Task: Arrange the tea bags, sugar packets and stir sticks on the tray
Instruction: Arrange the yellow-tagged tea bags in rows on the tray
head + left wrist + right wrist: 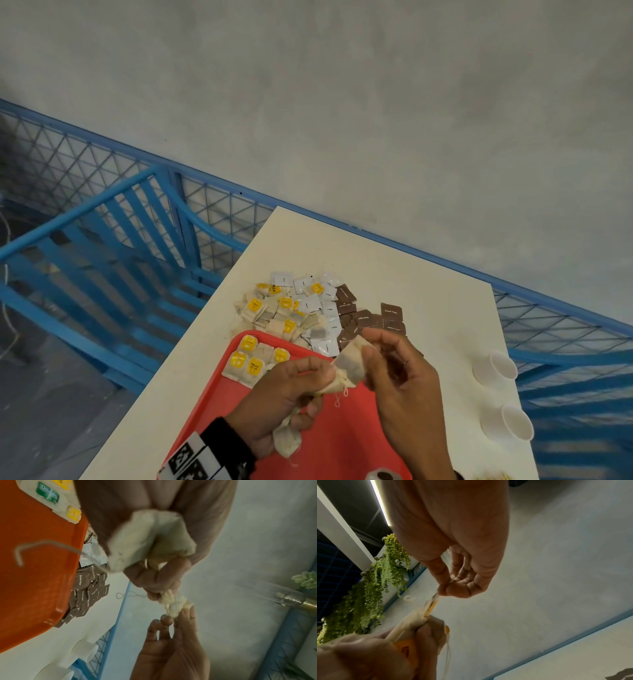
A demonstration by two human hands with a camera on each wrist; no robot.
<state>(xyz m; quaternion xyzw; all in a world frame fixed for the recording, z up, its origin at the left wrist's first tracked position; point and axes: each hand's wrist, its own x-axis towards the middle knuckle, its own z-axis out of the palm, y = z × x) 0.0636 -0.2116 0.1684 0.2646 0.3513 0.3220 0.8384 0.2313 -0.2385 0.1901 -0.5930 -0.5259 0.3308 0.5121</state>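
Note:
A red tray (329,431) lies on the white table (428,291), with several yellow-tagged tea bags (255,358) laid in its far left corner. Above the tray my left hand (294,387) grips a bunch of cream tea bags (287,442), some hanging below the fist. My right hand (373,349) pinches the top of one tea bag (349,363) from that bunch. In the left wrist view the gripped tea bags (152,539) and the right fingertips (166,618) show close up. Loose tea bags (270,308), white packets (318,305) and brown sugar packets (370,318) lie beyond the tray.
Two white paper cups (503,366) stand near the table's right edge. A blue metal railing with mesh (137,212) runs behind and left of the table. A grey wall rises behind. Stir sticks are just visible at the bottom right (493,476).

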